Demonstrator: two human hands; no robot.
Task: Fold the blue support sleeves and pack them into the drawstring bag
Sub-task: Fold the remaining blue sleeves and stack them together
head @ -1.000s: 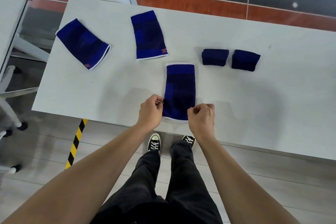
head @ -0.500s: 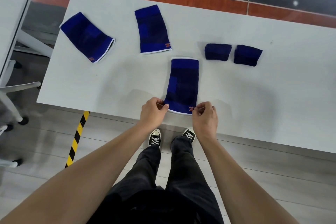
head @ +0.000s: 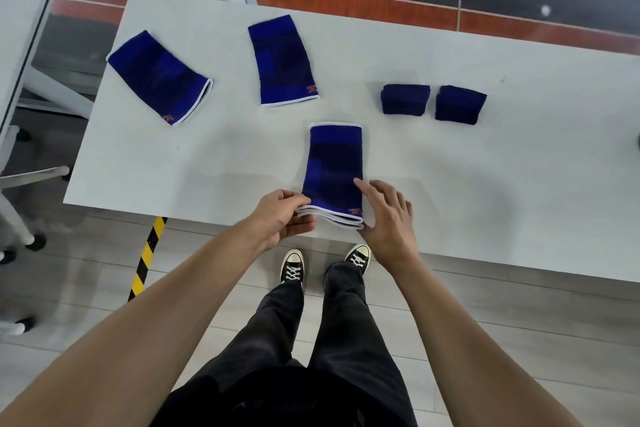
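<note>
A blue support sleeve (head: 333, 166) lies lengthwise near the table's front edge, white hems at both ends. My left hand (head: 281, 217) grips its near left corner, lifting the hem so the opening shows. My right hand (head: 387, 215) rests with straight fingers against the sleeve's right side. Two flat sleeves lie farther back, one (head: 160, 76) at the left and another (head: 282, 61) in the middle. Two small folded sleeves (head: 406, 98) (head: 460, 104) sit side by side at the right. No drawstring bag is in view.
The white table (head: 485, 184) ends close to my body at the front and at the left. A chair base with castors (head: 20, 184) stands on the floor to the left. Black-and-yellow tape (head: 147, 253) marks the floor under the table edge.
My right hand let go of the near right corner and spread its fingers along the sleeve's side. The left hand now lifts the near hem open. The view shifted slightly.
</note>
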